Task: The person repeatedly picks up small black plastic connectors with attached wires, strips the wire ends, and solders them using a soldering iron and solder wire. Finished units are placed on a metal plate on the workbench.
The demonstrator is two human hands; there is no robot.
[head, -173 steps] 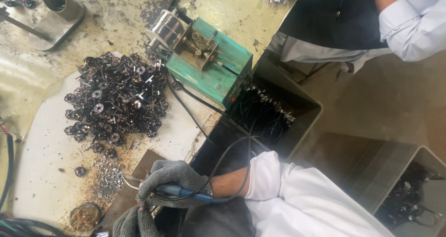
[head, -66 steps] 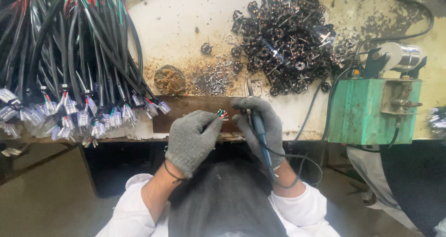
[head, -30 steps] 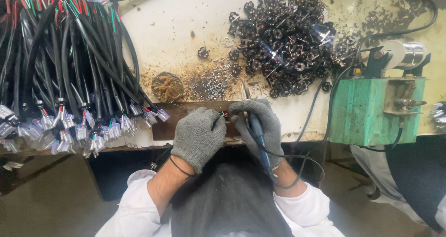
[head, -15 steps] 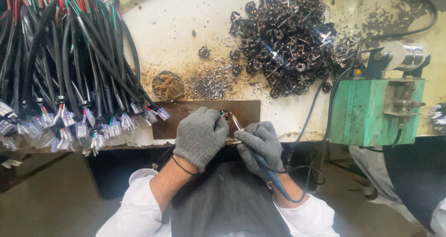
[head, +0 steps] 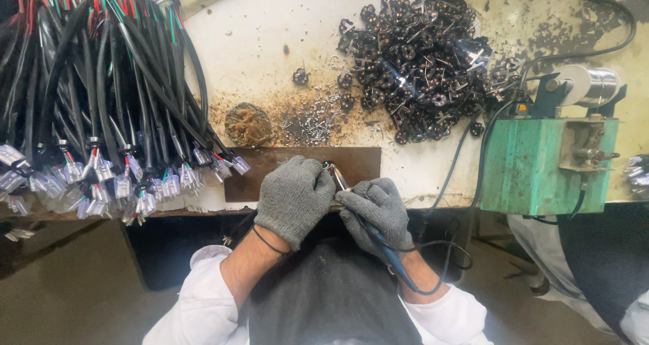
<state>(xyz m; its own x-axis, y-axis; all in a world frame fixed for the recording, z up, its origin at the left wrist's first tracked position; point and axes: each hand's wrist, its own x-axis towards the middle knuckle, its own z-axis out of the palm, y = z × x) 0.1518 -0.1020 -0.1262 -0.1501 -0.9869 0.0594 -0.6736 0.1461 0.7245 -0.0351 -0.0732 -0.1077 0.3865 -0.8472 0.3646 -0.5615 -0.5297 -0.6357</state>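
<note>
Bench: stained pale worktop (head: 284, 40), brown board (head: 358, 164) at its near edge.
Left hand (head: 294, 197): gloved, closed on small wires (head: 328, 166).
Right hand (head: 377, 213): grips soldering iron (head: 375, 240).
Ten o'clock: cable bundle (head: 101, 95).
Two o'clock: green box (head: 547, 166).

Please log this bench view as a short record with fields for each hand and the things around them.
left hand: grey glove, closed over a small wired part at the brown plate
right hand: grey glove, grip on a blue-handled soldering iron, tip at the part
left of hands: bundle of black cables with clear connectors
behind hands: pile of small dark metal parts
right: green box
</note>
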